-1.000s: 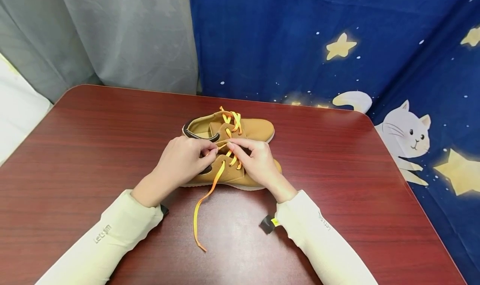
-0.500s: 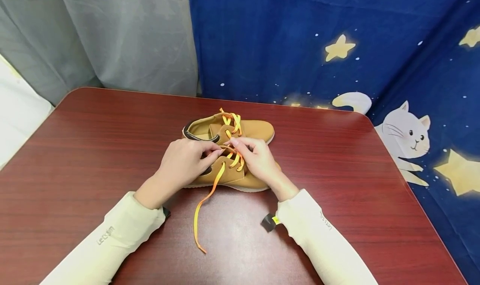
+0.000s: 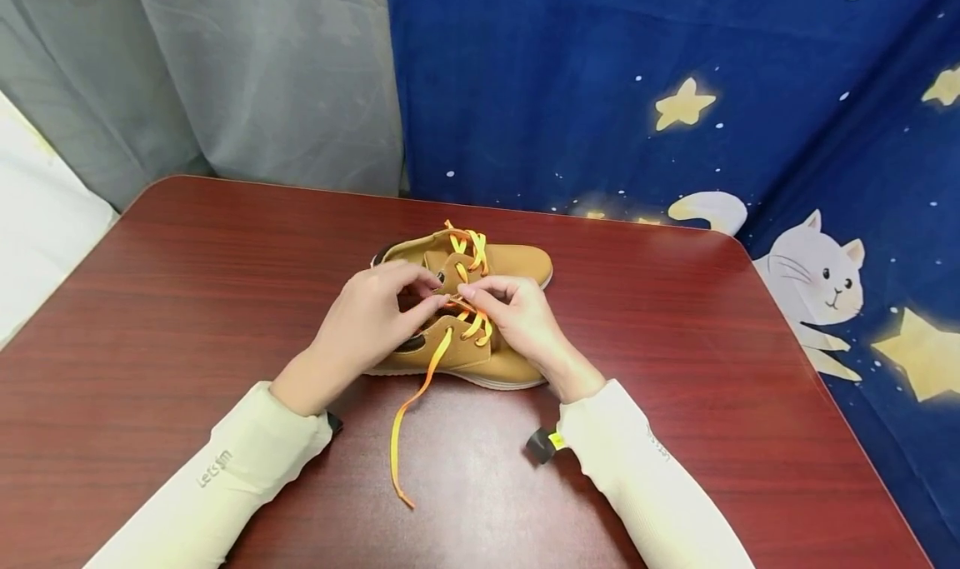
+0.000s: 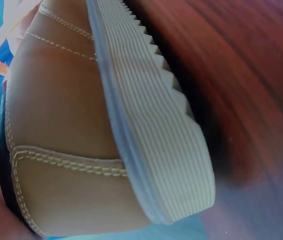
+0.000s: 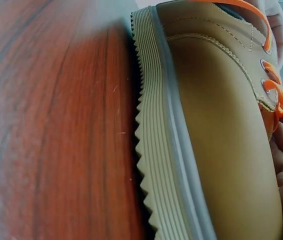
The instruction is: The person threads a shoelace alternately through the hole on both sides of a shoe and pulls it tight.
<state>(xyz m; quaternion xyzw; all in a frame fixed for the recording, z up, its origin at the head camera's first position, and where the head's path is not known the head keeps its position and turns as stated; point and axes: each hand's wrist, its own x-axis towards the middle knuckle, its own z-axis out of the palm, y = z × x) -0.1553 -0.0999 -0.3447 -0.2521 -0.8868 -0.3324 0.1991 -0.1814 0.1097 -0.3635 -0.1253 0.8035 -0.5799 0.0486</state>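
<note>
Two tan lace-up shoes lie side by side, toes to the right: the near shoe (image 3: 513,371) and the far shoe (image 3: 517,259). My right hand (image 3: 528,323) pinches an orange-yellow shoelace (image 5: 281,95) of the near shoe between thumb and index finger, over its eyelets. On the shoe's opening side is my left hand (image 3: 363,315), its index finger and thumb parted and the thumb tip right at the same lace. One loose lace end (image 3: 396,444) trails from the top eyelet onto the table. The side wrist views mostly show the near shoe's upper (image 4: 64,110) and ribbed sole (image 4: 151,125).
The far shoe's lace (image 3: 477,248) is threaded and hangs over its top. A reddish-brown table (image 3: 675,344) carries both shoes. Behind it hang a grey curtain (image 3: 277,77) and a blue curtain (image 3: 540,86) with stars and a cat.
My left thumb and index finger have come apart from their pinch on the lace. The right hand keeps its pinch, shifted slightly right. Both shoes stay in place.
</note>
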